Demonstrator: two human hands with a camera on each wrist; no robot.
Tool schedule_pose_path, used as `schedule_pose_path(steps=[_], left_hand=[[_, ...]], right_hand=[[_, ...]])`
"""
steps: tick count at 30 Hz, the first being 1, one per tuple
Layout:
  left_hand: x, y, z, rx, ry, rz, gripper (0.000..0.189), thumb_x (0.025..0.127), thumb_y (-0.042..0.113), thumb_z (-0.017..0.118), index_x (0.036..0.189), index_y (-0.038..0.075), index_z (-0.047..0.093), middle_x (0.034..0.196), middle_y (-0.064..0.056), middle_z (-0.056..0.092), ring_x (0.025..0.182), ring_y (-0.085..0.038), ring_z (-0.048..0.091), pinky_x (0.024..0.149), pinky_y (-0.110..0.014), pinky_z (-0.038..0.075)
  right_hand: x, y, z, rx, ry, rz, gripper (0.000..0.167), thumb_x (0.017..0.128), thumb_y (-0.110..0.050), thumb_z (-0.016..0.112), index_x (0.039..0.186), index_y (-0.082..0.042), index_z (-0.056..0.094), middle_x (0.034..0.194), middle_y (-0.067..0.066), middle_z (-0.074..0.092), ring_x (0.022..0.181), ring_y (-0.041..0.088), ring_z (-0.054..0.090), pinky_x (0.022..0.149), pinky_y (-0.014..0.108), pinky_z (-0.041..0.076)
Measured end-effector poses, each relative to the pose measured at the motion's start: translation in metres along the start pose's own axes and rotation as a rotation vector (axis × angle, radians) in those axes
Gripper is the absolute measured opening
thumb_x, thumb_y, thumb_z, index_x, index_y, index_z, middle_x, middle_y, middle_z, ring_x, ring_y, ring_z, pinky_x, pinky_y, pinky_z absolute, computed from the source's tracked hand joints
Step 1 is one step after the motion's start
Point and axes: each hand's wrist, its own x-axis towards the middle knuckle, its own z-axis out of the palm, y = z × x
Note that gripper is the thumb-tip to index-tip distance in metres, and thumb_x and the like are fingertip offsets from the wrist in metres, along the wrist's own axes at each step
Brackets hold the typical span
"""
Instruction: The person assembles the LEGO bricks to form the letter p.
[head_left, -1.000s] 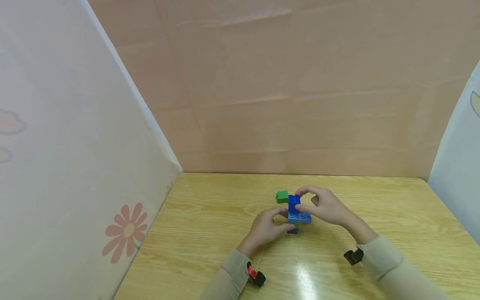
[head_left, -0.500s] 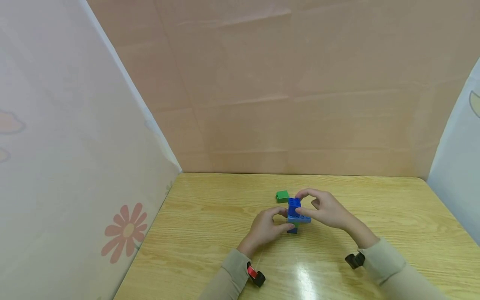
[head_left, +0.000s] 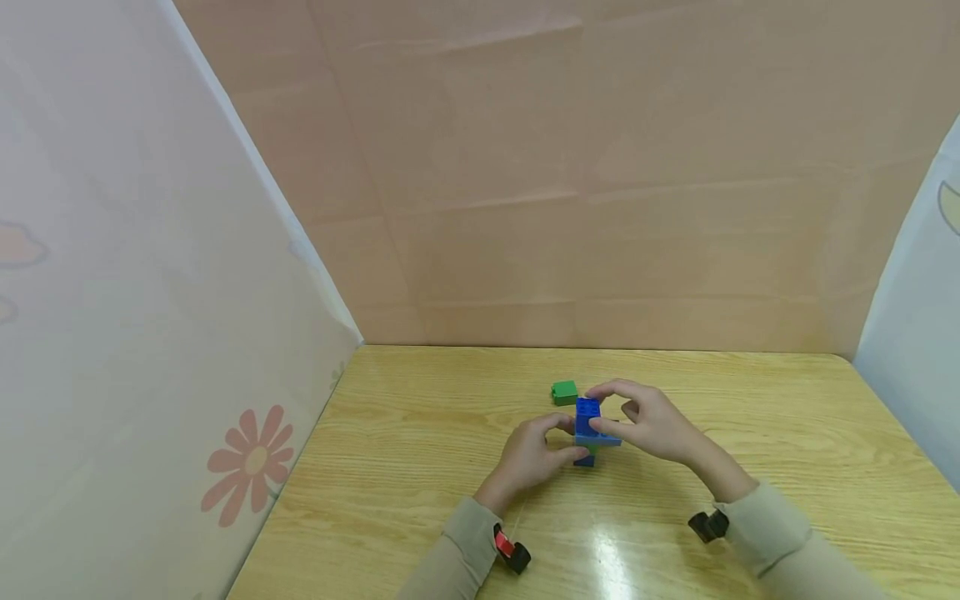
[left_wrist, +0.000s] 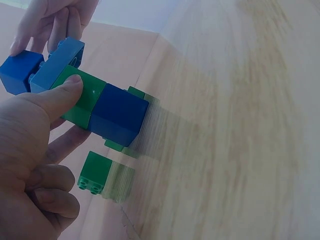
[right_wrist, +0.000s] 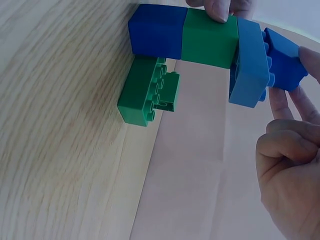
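A short tower stands on the table, with a dark blue brick (left_wrist: 120, 115) at its foot and a green brick (right_wrist: 210, 40) on that. Across the green one lies a longer light blue brick (right_wrist: 250, 62), studs up. My left hand (head_left: 528, 454) pinches the tower at the green brick between thumb and fingers. From the other side my right hand (head_left: 656, 421) pinches a blue brick (head_left: 588, 414) over one end of the light blue brick. This blue brick tilts, and studs show beneath it in the right wrist view.
A loose green brick (head_left: 565, 393) lies on the wooden table (head_left: 420, 433) just behind the tower. Another, longer green brick (right_wrist: 137, 92) sits close to the tower's foot, hidden in the head view. A tan backdrop (head_left: 600, 250) rises at the table's far edge.
My right hand has come down slightly with the blue brick, and fewer of the light blue brick's studs show in the head view. My left hand stays in place.
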Motion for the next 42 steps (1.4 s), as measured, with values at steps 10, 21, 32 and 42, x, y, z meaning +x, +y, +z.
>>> schedule_pose_path(steps=[10, 21, 32, 42], left_hand=[[0.001, -0.0006, 0.0009, 0.01, 0.003, 0.003, 0.032, 0.092, 0.05, 0.077, 0.12, 0.035, 0.072, 0.115, 0.023, 0.067, 0.113, -0.005, 0.062, 0.09, -0.033, 0.052], [0.0003, 0.0008, 0.0001, 0.011, 0.002, -0.01, 0.032, 0.092, 0.049, 0.078, 0.121, 0.035, 0.072, 0.116, 0.023, 0.067, 0.115, -0.006, 0.063, 0.092, -0.035, 0.052], [0.002, 0.0012, -0.0012, 0.019, 0.001, 0.01, 0.033, 0.092, 0.049, 0.077, 0.121, 0.034, 0.071, 0.116, 0.022, 0.068, 0.113, -0.008, 0.064, 0.087, -0.031, 0.052], [0.0011, 0.0011, -0.0007, 0.02, -0.006, 0.002, 0.033, 0.093, 0.049, 0.077, 0.122, 0.034, 0.072, 0.115, 0.023, 0.068, 0.113, -0.004, 0.062, 0.092, -0.034, 0.052]], right_hand=[[0.0018, -0.0054, 0.0044, 0.007, 0.042, -0.022, 0.028, 0.095, -0.008, 0.076, 0.122, -0.015, 0.072, 0.111, 0.0, 0.069, 0.048, 0.0, 0.028, 0.044, 0.025, 0.031], [0.0021, -0.004, 0.0041, -0.008, 0.036, -0.072, 0.025, 0.096, -0.01, 0.076, 0.119, -0.02, 0.073, 0.111, -0.004, 0.07, 0.051, 0.0, 0.028, 0.045, 0.024, 0.032], [0.0009, -0.0074, 0.0059, 0.005, 0.052, -0.081, 0.026, 0.094, -0.008, 0.078, 0.117, -0.019, 0.074, 0.109, -0.004, 0.069, 0.054, 0.012, 0.035, 0.048, 0.025, 0.033], [0.0013, -0.0047, 0.0104, 0.021, 0.042, -0.077, 0.024, 0.095, -0.011, 0.078, 0.116, -0.022, 0.074, 0.11, -0.005, 0.069, 0.053, 0.01, 0.035, 0.048, 0.025, 0.035]])
